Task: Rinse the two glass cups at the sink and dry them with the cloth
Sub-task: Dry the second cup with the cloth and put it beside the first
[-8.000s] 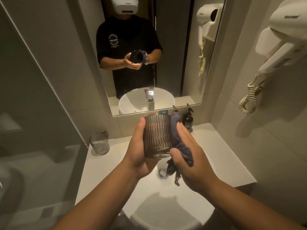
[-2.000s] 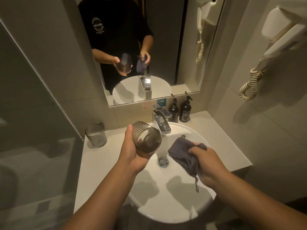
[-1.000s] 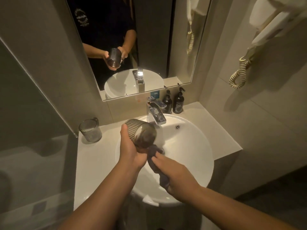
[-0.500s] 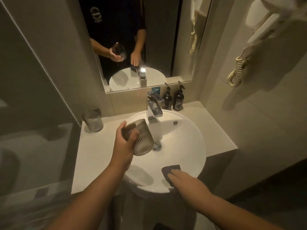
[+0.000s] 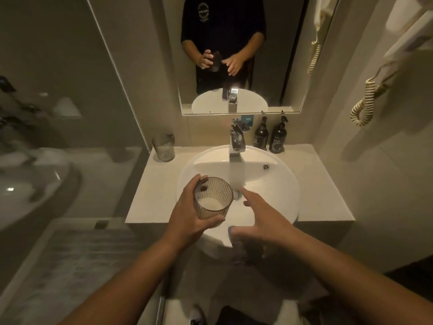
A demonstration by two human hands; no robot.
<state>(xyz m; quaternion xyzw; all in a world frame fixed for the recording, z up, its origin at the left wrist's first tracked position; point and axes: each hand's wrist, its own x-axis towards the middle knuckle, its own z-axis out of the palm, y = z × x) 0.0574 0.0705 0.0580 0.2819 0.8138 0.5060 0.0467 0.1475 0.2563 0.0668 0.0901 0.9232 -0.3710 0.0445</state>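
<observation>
Both forearms are bare with no sleeve reaching them, the left hand (image 5: 187, 219) and right hand (image 5: 264, 221) wear no gloves, rings or watch, and the mirror (image 5: 293, 66) reflects a black short-sleeved T-shirt (image 5: 222, 24) with a round pale chest print.

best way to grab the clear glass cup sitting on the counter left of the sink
Take the clear glass cup around its straight side wall, coming in from the front right. It stands upright, mouth up, at the back of the pale counter close to the wall, so the rear is tight. Its surface details are blurred. The right hand is free.
</observation>
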